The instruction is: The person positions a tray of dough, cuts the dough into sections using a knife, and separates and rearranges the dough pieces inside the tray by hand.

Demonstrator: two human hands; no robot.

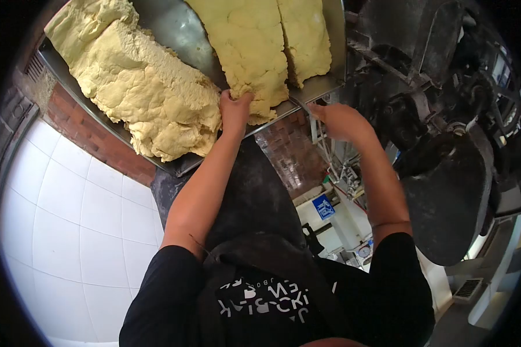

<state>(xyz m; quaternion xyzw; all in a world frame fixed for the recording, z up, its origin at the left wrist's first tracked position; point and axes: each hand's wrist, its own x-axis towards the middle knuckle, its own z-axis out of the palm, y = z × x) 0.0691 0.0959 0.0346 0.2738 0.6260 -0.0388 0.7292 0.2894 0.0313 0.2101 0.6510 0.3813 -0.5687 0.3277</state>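
A metal tray (194, 46) holds a thick, lumpy mass of yellow dough (139, 81) on its left and a flatter slab (249, 43) right of the middle. A narrower strip (307, 40) lies beside the slab, a thin cut line between them. At the slab's near end, my left hand (235, 110) is closed, thumb and fingers pressed on the dough's edge. My right hand (338, 120) is closed around a thin metal blade (300, 105), whose far end reaches over the tray's near rim beside the slab.
Dark machinery (440, 144) stands close on the right. White floor tiles (75, 220) and a reddish brick strip (92, 136) show at the left. Below the tray's right part are a brick surface (292, 150) and a blue sign (323, 206).
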